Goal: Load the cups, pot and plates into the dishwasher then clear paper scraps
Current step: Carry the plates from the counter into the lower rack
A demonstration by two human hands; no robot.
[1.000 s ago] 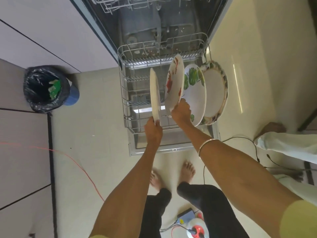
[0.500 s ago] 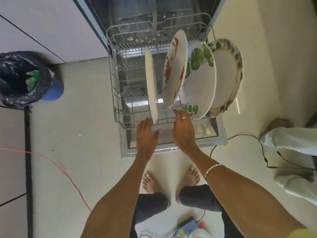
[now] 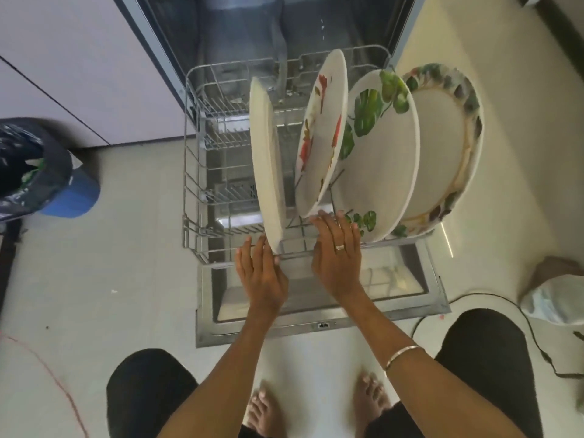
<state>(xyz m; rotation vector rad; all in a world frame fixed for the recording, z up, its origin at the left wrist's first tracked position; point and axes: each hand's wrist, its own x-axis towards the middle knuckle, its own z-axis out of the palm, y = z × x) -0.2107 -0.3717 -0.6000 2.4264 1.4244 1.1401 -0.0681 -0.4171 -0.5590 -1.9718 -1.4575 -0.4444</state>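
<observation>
Four round white plates stand on edge in the grey wire dishwasher rack (image 3: 192,172): a plain white plate (image 3: 264,159), a red-flowered plate (image 3: 322,131), a green-leafed plate (image 3: 384,159) and a leaf-rimmed plate (image 3: 442,143). The left hand (image 3: 260,273) and right hand (image 3: 338,251) lie flat-fingered against the rack's front rail, grasping nothing.

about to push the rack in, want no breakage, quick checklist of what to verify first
1. Plain plate upright in the rack: ok.
2. Red-flower plate upright: not ok, it leans on the green-leaf plate.
3. Rimmed plate inside the rack: cannot tell.
4. Left hand off the plates: cannot tell, fingertips sit at the plain plate's edge.
5. Right hand holding nothing: ok, fingers straight.
6. Cups and pot loaded: cannot tell, none visible.
</observation>
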